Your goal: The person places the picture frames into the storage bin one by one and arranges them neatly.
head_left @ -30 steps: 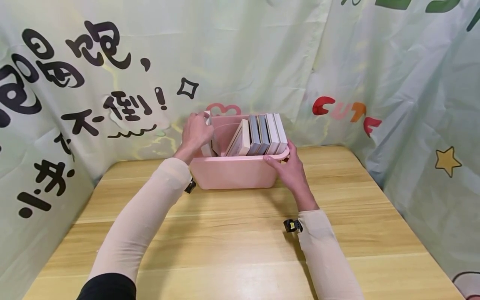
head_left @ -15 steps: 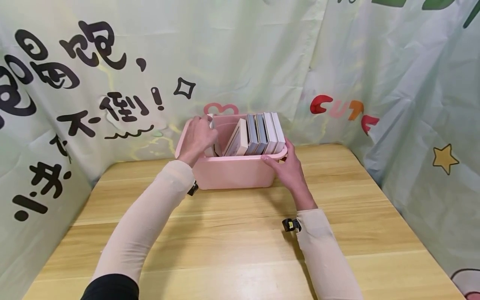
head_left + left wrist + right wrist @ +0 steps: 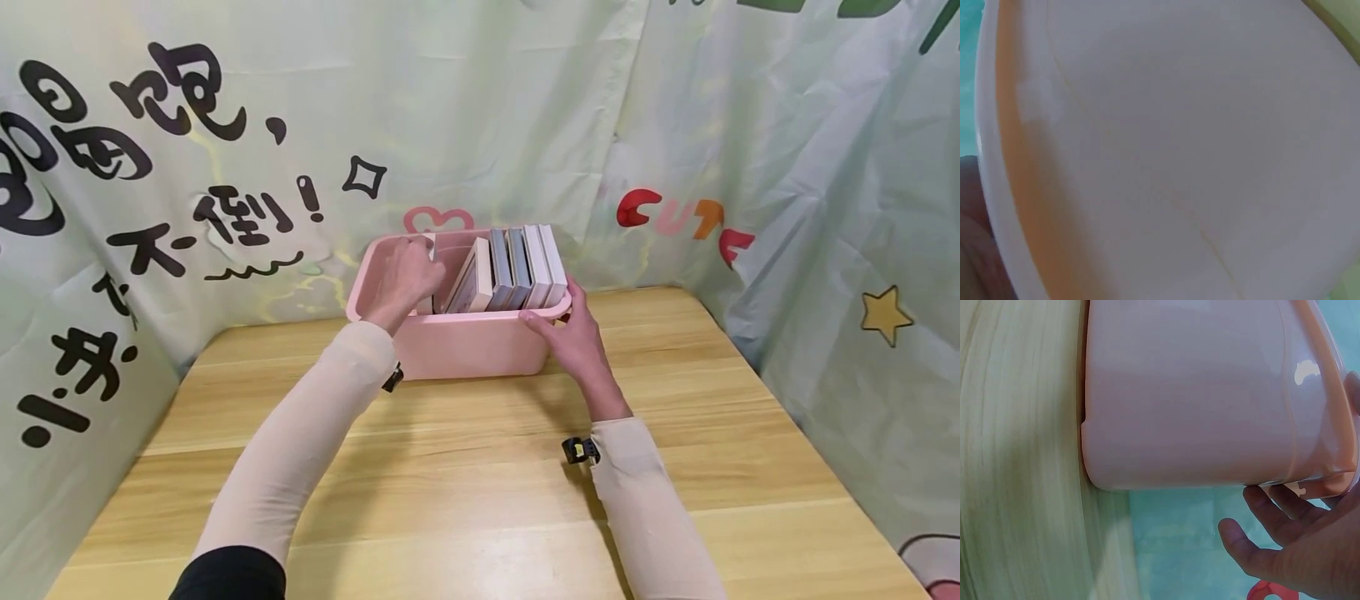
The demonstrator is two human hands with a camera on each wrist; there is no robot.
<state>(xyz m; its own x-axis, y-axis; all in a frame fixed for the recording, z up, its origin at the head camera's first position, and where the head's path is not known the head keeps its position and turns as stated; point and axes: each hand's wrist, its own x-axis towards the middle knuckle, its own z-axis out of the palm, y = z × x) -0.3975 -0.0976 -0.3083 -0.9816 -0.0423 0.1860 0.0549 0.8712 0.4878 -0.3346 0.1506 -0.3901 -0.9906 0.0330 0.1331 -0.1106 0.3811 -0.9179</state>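
A pink plastic bin (image 3: 468, 348) stands on the table, with several thin books (image 3: 525, 271) on edge in its right half. The leftmost of that row, a cream-edged book (image 3: 480, 275), leans to the right. My left hand (image 3: 408, 279) reaches into the bin's left part and grips a pale-edged book (image 3: 431, 243) by its top; most of that book is hidden behind the hand. At the right end my right hand (image 3: 573, 333) holds the bin's rim, thumb at the front. Seen from the right wrist, several fingers (image 3: 1266, 512) lie against the bin's end below the rim.
The wooden table (image 3: 480, 483) extends in front of the bin and to both sides. Behind it hangs a pale printed curtain (image 3: 510, 108), close to the bin's back. The left wrist view is filled by the bin's front wall (image 3: 1179, 156).
My left hand has moved right inside the bin, carrying the pale-edged book toward the other books. The bin's left rim has come into sight. My right hand stays on the rim.
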